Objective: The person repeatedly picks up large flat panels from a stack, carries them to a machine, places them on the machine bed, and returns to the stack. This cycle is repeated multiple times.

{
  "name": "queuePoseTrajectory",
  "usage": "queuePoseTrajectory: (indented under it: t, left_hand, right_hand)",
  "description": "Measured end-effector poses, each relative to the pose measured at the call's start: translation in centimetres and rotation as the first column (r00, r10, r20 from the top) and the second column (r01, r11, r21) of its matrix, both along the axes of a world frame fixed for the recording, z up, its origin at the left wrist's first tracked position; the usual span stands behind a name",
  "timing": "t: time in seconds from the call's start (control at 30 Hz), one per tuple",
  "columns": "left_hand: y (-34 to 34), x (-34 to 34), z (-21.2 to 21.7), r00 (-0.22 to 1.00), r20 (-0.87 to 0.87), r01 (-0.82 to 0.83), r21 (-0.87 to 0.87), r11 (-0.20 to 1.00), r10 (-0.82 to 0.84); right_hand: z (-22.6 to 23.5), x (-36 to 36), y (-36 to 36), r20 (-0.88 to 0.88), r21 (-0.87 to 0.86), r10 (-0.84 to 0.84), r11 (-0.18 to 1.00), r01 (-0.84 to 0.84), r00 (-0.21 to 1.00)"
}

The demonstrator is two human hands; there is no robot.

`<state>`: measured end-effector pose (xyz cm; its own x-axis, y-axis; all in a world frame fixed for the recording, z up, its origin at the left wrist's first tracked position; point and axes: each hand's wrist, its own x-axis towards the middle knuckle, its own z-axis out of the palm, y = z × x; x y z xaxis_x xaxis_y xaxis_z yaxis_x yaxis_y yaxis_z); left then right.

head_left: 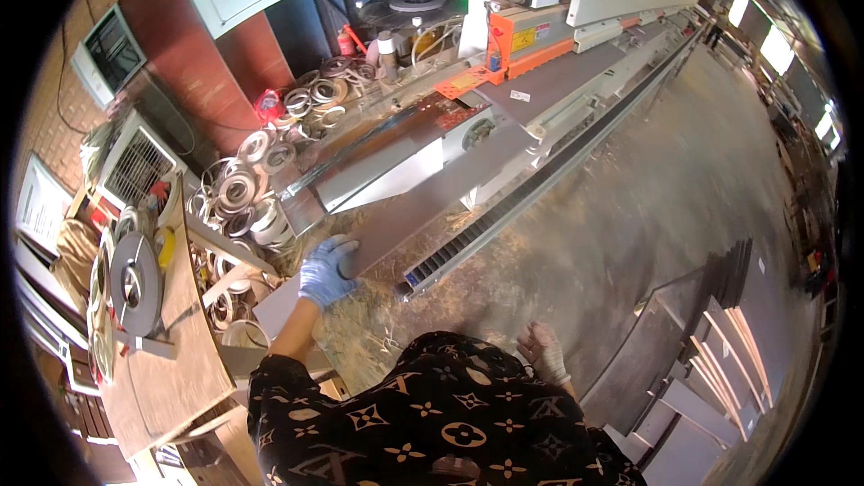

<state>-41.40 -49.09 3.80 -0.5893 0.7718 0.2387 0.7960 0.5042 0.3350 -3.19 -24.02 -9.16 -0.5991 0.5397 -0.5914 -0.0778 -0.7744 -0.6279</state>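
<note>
My left hand (328,272), in a blue glove, grips the near part of a long grey-brown panel (423,209), its thumb at the panel's edge. The panel stretches away from me along the edge banding machine, between its metal bed and a long roller rail (504,227). Past the hand, a paler grey strip of board (279,308) shows; I cannot tell whether it belongs to the same panel. My right hand (543,353), in a whitish glove, hangs at my right side with loosely bent fingers and nothing visible in it.
Another grey panel (549,90) with a white label lies under the orange machine guard (506,40). Rolls of edging tape (238,191) crowd the floor at left, beside a wooden table (171,387) bearing a large grey roll (135,283). Stacked boards (688,423) stand at right.
</note>
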Motion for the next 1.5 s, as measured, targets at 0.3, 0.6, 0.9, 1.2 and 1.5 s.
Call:
queuePoseTrajectory:
  t: [0.3,0.6,0.9,1.2,1.5]
  left_hand:
    - [2.4,-12.3,-1.7,0.988,-0.001,-0.153,-0.106,0.983,0.153]
    - [8.7,-18.9,-5.1,0.824,-0.153,-0.566,-0.237,0.790,0.545]
    - [4.4,-17.2,-1.4,0.722,-0.208,-0.691,-0.178,0.700,0.660]
    - [-3.7,-18.9,-5.3,0.648,0.032,-0.759,-0.058,0.649,0.761]
    - [-2.0,-18.0,-5.0,0.490,0.097,-0.863,-0.091,0.498,0.866]
  right_hand:
    - [-1.2,-3.3,-0.9,0.089,0.023,0.005,1.000,-0.007,0.996]
    - [0.1,-4.4,-1.3,0.142,0.024,-0.080,0.997,0.078,0.987]
    - [-4.0,-4.7,-0.4,0.153,-0.063,-0.080,0.994,0.090,0.985]
    - [-3.5,-7.2,-0.2,0.215,-0.075,-0.123,0.987,0.142,0.969]
    - [-2.6,-7.8,-0.2,0.213,-0.060,-0.107,0.991,0.122,0.971]
